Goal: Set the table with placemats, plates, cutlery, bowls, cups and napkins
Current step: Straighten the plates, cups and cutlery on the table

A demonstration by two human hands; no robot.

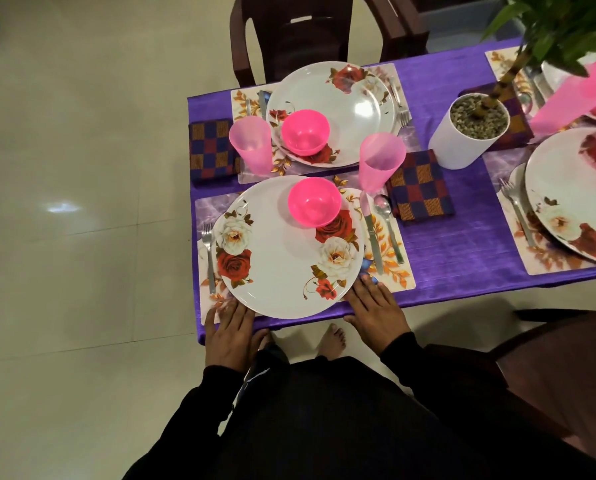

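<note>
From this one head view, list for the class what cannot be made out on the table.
- Far right place setting: cut by the frame edge and screened by the plant.
- Right plate: cut by the right edge.
- Far plate's cutlery: partly hidden by that plate.
- Left hand fingertips: blurred; contact with the near placemat is unclear.

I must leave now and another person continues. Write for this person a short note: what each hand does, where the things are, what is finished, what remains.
Left hand: open, fingers flat at the near placemat's left corner.
Right hand: open, fingertips at the near plate's right rim.
Near setting: pink bowl on the plate, fork left, knife and spoon right, pink cup and checked napkin beyond.
Far setting looks equally complete.
Done: these two places appear laid.
Left: the near plate overhangs the table edge, so consider sliding it in; check the settings on the right, only partly in view.
</note>
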